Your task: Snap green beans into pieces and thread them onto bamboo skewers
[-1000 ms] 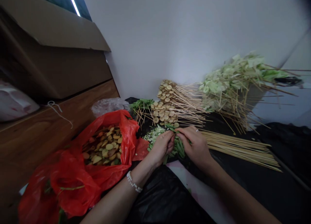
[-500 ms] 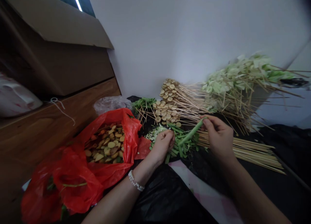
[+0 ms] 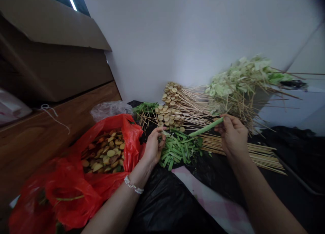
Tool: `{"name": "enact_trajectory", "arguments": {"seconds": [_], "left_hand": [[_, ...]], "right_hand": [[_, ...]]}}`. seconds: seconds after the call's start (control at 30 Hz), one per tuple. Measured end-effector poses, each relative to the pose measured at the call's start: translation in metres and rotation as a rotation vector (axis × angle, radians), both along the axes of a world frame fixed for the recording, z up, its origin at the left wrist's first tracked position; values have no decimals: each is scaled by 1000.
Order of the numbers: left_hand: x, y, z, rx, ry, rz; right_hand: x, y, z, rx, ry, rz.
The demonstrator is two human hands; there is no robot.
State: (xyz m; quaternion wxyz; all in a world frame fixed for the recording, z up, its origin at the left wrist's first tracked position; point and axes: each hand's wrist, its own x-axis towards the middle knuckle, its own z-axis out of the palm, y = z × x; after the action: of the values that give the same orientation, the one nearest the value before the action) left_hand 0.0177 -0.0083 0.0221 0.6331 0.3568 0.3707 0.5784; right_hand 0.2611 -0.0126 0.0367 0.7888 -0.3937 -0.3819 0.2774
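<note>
My right hand (image 3: 234, 134) pinches one end of a long flat green bean (image 3: 206, 127), which points left and slightly down. Under its free tip spreads a pile of cut green bean pieces (image 3: 179, 149). At the left edge of that pile is my left hand (image 3: 154, 144), with a beaded bracelet on the wrist. Its fingers are loosely curled and apart, with no held thing visible. Pale green scraps (image 3: 167, 134) show just past its fingertips. Beneath my right hand lies a bundle of bare bamboo skewers (image 3: 261, 155).
Left stands a red plastic bag (image 3: 130, 139) of sliced potatoes (image 3: 111, 153). Behind the beans are skewered potato slices (image 3: 170, 115), skewered green beans (image 3: 146, 107) and skewered cabbage leaves (image 3: 236, 76) against the wall. A cardboard box (image 3: 66, 68) rests on a wooden surface at left.
My left hand has moved left, away from the bean, and its fingers have loosened. My right hand has swung the bean to a flatter slant. The view has shifted slightly right.
</note>
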Motion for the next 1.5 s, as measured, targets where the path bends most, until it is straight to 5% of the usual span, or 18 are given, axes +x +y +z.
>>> {"name": "enact_trajectory", "arguments": {"seconds": [0.17, 0.27, 0.37, 0.47, 0.57, 0.67, 1.0, 1.2, 1.5], "left_hand": [[15, -16, -2, 97, 257, -341], [17, -19, -5, 178, 418, -430], [16, -16, -9, 277, 545, -364], [15, -13, -12, 391, 641, -225], [14, -12, -13, 472, 707, -138], [14, -13, -13, 532, 781, -98], [10, -14, -11, 639, 936, -117], [14, -12, -15, 475, 725, -60], [16, -15, -9, 119, 332, -173]], "right_hand": [[-17, -5, -2, -35, -73, 55], [-21, -6, -3, -70, -175, 36], [-22, -11, -3, -28, -474, -148], [-31, -19, 0, 108, -1031, -379], [-46, -27, -2, 221, -1490, -271], [-57, -30, -7, 234, -1681, -150], [-62, -34, -9, 247, -1864, -201], [-67, -41, -8, 363, -1786, -261], [-70, -45, -9, 472, -1636, -248]]}}
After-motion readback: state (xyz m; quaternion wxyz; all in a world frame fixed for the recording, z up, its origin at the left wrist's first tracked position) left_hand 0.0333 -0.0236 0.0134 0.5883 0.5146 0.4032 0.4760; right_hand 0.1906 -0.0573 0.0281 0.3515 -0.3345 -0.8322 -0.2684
